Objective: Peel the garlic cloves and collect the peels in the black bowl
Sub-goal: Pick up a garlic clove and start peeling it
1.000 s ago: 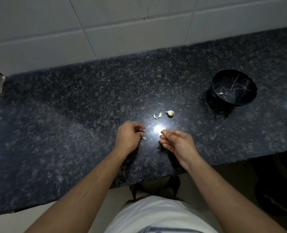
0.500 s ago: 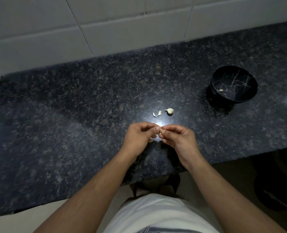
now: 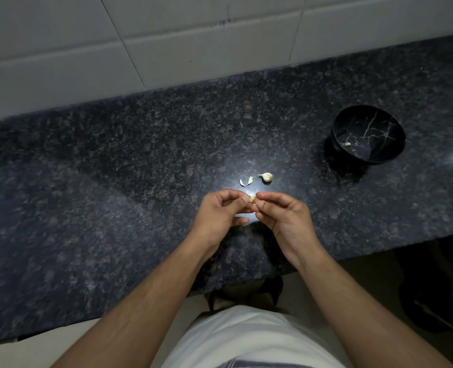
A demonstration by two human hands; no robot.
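The fingers (image 3: 246,199) of the left hand (image 3: 216,217) and of the right hand (image 3: 283,216) meet tip to tip and pinch one small pale garlic clove (image 3: 252,198) between them, above the dark speckled stone bench (image 3: 113,195). To peel well, I think one hand should keep the clove firm while the other catches a loose edge of skin and pulls gently, so the clove does not slip.

Just beyond the fingers lie two thin pale peel pieces (image 3: 246,181), and beside them another unpeeled whitish garlic clove (image 3: 267,177). Far to the right of the fingers stands the round black bowl with pale veins (image 3: 395,134), with one small pale piece inside. Nothing lies between the fingers and the bowl.
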